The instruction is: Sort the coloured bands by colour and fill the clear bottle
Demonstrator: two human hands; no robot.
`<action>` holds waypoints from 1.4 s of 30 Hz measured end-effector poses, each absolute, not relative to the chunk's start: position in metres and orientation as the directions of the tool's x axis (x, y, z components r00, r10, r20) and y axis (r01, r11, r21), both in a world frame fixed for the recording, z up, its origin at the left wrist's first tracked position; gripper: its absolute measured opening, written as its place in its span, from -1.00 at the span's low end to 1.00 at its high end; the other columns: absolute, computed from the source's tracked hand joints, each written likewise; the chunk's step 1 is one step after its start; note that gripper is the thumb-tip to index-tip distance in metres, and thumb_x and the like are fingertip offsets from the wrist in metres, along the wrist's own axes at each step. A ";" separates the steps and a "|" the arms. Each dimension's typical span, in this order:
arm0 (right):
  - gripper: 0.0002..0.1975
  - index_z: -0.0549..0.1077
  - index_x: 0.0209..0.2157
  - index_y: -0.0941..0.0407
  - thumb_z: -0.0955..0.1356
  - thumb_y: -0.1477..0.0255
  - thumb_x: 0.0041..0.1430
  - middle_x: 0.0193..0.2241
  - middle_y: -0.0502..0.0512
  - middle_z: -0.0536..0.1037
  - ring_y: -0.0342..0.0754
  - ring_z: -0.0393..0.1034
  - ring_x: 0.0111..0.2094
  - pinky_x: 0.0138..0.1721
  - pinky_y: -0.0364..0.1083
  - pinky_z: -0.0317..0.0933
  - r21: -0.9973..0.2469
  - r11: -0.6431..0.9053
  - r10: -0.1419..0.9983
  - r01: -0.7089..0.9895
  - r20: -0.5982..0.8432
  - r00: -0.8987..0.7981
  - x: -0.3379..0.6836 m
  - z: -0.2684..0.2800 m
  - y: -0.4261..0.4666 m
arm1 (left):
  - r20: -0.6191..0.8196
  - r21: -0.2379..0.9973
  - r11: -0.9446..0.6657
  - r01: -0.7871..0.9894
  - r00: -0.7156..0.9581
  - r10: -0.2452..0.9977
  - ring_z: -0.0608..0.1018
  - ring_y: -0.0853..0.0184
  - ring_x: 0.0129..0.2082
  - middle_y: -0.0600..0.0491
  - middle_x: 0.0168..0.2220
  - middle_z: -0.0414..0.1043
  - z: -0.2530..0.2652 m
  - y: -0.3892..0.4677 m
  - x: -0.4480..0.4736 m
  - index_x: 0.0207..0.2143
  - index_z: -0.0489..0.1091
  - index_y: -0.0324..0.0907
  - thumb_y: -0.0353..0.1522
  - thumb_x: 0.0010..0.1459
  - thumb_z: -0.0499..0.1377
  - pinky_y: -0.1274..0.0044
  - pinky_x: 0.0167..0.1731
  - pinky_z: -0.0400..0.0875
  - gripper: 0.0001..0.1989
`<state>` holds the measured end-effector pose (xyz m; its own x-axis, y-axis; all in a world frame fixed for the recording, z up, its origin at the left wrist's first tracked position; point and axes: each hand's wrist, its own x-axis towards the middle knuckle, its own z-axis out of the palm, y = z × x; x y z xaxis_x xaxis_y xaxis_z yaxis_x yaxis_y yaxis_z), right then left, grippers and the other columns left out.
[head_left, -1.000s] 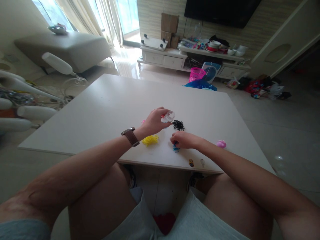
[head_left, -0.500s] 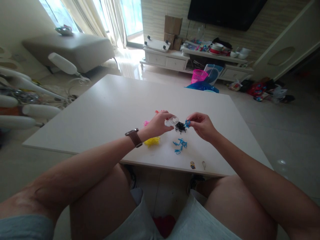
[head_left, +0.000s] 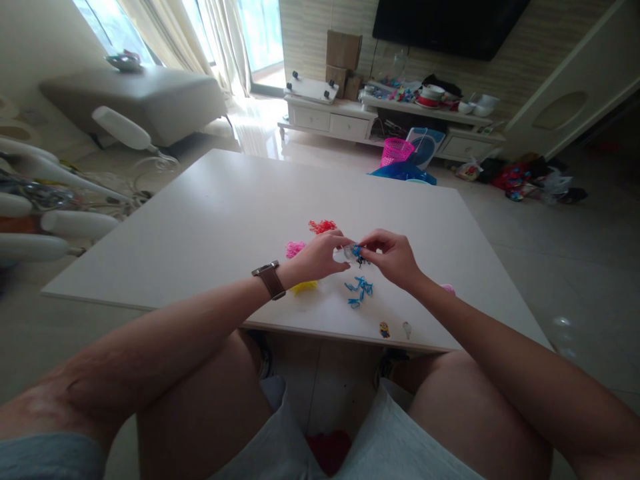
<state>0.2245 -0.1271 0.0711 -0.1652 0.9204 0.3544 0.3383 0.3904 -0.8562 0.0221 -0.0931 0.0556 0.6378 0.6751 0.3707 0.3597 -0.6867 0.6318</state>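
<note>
My left hand [head_left: 325, 257] is closed around a small clear plastic container [head_left: 349, 253], its mouth towards the right. In my right hand [head_left: 393, 257] a bunch of small blue looped pieces [head_left: 357, 251] is pinched at the container's mouth. They look like coated paper clips. More blue looped pieces [head_left: 361, 288] lie loose on the white table below the hands. Partly hidden behind the hands is the black pile [head_left: 364, 263]. Red [head_left: 323, 227], pink [head_left: 295, 249] and yellow [head_left: 304, 287] piles lie around my left hand.
A small yellow-and-blue cartoon figure [head_left: 384, 329] and a pale small piece [head_left: 407, 329] lie by the near edge of the white table [head_left: 240, 207]. Something pink [head_left: 449, 289] shows beside my right forearm. A pink basket [head_left: 397, 152] stands beyond the far edge.
My right hand has moved left with the blue pieces, bringing them to the container. My left hand has shifted slightly lower, and more of the red pile shows.
</note>
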 end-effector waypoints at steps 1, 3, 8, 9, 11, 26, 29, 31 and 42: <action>-0.91 0.59 -0.40 0.11 0.48 0.38 0.05 -0.44 0.06 0.54 -0.12 0.37 -0.47 -0.45 -0.09 0.28 -0.809 0.443 0.897 0.386 0.397 -0.197 0.224 0.072 -0.128 | 0.366 0.637 -0.682 0.360 0.637 0.678 0.49 0.30 -0.25 0.06 -0.27 0.45 0.056 -0.093 0.022 -0.10 0.56 -0.11 -0.40 0.01 0.34 0.46 -0.17 0.39 -0.67; -0.94 0.60 -0.39 0.09 0.45 0.41 0.11 -0.38 0.08 0.54 -0.12 0.36 -0.45 -0.44 -0.08 0.28 -0.713 0.533 0.846 0.456 0.463 -0.266 0.225 0.075 -0.129 | 0.356 0.643 -0.673 0.365 0.636 0.685 0.49 0.30 -0.26 0.06 -0.28 0.45 0.056 -0.092 0.022 -0.11 0.56 -0.11 -0.40 0.00 0.34 0.46 -0.17 0.39 -0.66; -0.88 0.61 -0.34 0.08 0.38 0.48 0.18 -0.31 0.11 0.49 -0.09 0.38 -0.38 -0.41 -0.08 0.27 -0.551 0.644 0.764 0.530 0.487 -0.423 0.228 0.079 -0.129 | 0.313 0.656 -0.649 0.386 0.643 0.699 0.50 0.29 -0.24 0.04 -0.23 0.45 0.057 -0.093 0.022 -0.10 0.55 -0.11 -0.38 0.00 0.34 0.44 -0.17 0.40 -0.65; -0.87 0.60 -0.33 0.08 0.37 0.49 0.18 -0.30 0.11 0.48 -0.09 0.38 -0.37 -0.41 -0.08 0.27 -0.539 0.652 0.758 0.533 0.482 -0.439 0.228 0.079 -0.130 | 0.309 0.657 -0.648 0.387 0.645 0.699 0.50 0.29 -0.25 0.04 -0.23 0.45 0.058 -0.093 0.022 -0.10 0.55 -0.11 -0.38 0.00 0.34 0.44 -0.17 0.40 -0.66; -0.87 0.59 -0.32 0.09 0.36 0.51 0.18 -0.30 0.10 0.47 -0.10 0.37 -0.37 -0.39 -0.08 0.27 -0.537 0.657 0.754 0.530 0.478 -0.450 0.229 0.080 -0.130 | 0.314 0.650 -0.655 0.385 0.649 0.693 0.49 0.29 -0.25 0.04 -0.24 0.44 0.058 -0.093 0.022 -0.11 0.55 -0.11 -0.38 0.00 0.33 0.44 -0.18 0.39 -0.67; -0.87 0.52 -0.26 0.05 0.32 0.40 0.26 -0.30 0.09 0.46 -0.08 0.33 -0.38 -0.34 -0.05 0.30 -0.554 0.594 0.794 0.584 0.522 -0.312 0.228 0.091 -0.135 | 0.394 0.675 -0.678 0.291 0.635 0.664 0.52 0.30 -0.20 0.02 -0.18 0.49 0.064 -0.092 0.020 -0.13 0.53 -0.14 -0.45 0.02 0.29 0.44 -0.14 0.44 -0.70; -0.89 0.51 -0.27 0.05 0.33 0.45 0.21 -0.31 0.08 0.46 -0.07 0.35 -0.37 -0.36 -0.06 0.29 -0.553 0.569 0.811 0.608 0.500 -0.304 0.233 0.088 -0.131 | 0.404 0.673 -0.686 0.275 0.640 0.653 0.53 0.31 -0.20 0.02 -0.18 0.50 0.067 -0.093 0.020 -0.15 0.53 -0.14 -0.48 0.03 0.27 0.44 -0.12 0.45 -0.72; -0.85 0.49 -0.22 0.05 0.37 0.48 0.13 -0.28 0.08 0.49 -0.05 0.38 -0.33 -0.35 -0.06 0.29 -0.546 0.561 0.823 0.622 0.448 -0.349 0.236 0.084 -0.128 | 0.412 0.676 -0.686 0.270 0.633 0.655 0.53 0.31 -0.19 0.01 -0.17 0.50 0.069 -0.095 0.020 -0.15 0.52 -0.15 -0.48 0.03 0.27 0.45 -0.13 0.46 -0.72; -0.64 0.47 -0.07 0.06 0.46 0.36 0.06 -0.16 0.08 0.60 0.04 0.49 -0.19 -0.13 0.02 0.36 -0.606 0.533 0.839 0.590 0.289 -0.461 0.239 0.071 -0.121 | 0.432 0.797 -0.588 0.140 0.549 0.715 0.51 0.36 -0.15 -0.01 -0.09 0.37 0.069 -0.102 0.027 -0.07 0.43 -0.15 -0.42 0.05 0.34 0.49 -0.16 0.53 -0.64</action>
